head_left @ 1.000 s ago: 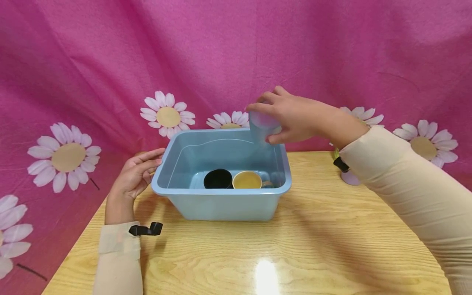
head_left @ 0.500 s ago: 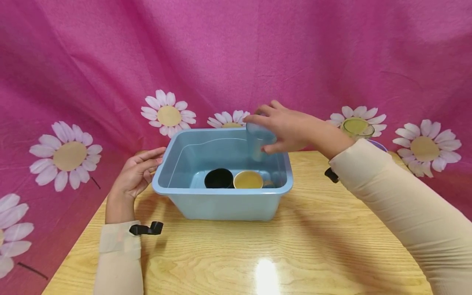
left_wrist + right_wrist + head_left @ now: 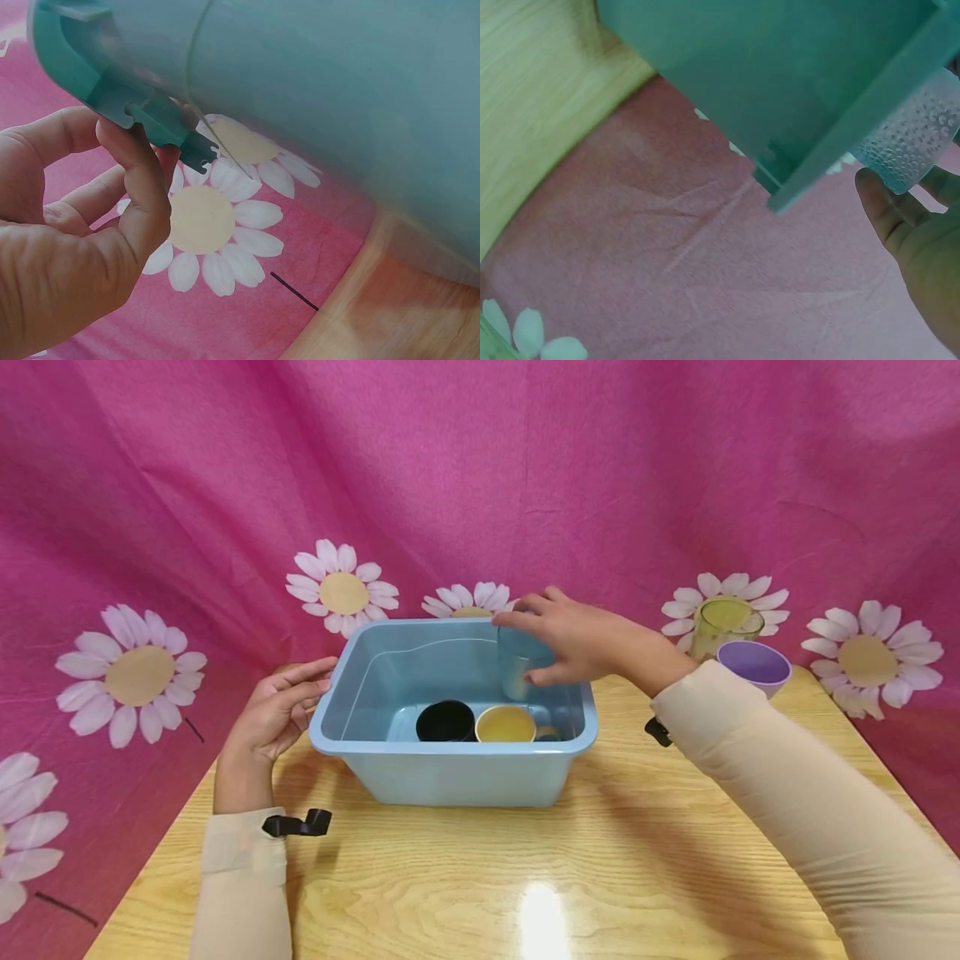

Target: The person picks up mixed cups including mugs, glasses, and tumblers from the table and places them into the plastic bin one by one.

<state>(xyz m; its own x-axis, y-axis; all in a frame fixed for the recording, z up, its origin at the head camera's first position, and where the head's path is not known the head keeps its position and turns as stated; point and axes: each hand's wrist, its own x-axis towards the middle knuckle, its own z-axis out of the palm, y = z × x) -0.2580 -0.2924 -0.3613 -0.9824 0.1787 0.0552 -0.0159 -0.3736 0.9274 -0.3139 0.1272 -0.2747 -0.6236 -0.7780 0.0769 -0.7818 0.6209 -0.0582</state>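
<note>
A light blue plastic tub (image 3: pixel 457 774) stands on the table. My left hand (image 3: pixel 272 717) holds its left rim; in the left wrist view the thumb (image 3: pixel 141 191) lies against the rim's underside. Above the tub's back right part, my right hand (image 3: pixel 581 639) grips a clear bluish tumbler (image 3: pixel 516 664) near its top, the lower part inside the tub. Bumpy texture covers the tumbler (image 3: pixel 909 139) in the right wrist view. A black cup (image 3: pixel 444 722) and a cup with a yellow inside (image 3: pixel 506 725) sit side by side in the tub, their lower parts hidden by its front wall.
Behind my right forearm stand a purple cup (image 3: pixel 754 662) and a greenish clear glass (image 3: pixel 723 620), both partly hidden. The wooden table (image 3: pixel 435 877) meets a pink flowered cloth (image 3: pixel 450 468) at the back and left.
My right hand has moved down and slightly left, lowering the tumbler into the tub. The purple cup and greenish glass have come into sight behind the forearm. My left hand stays put.
</note>
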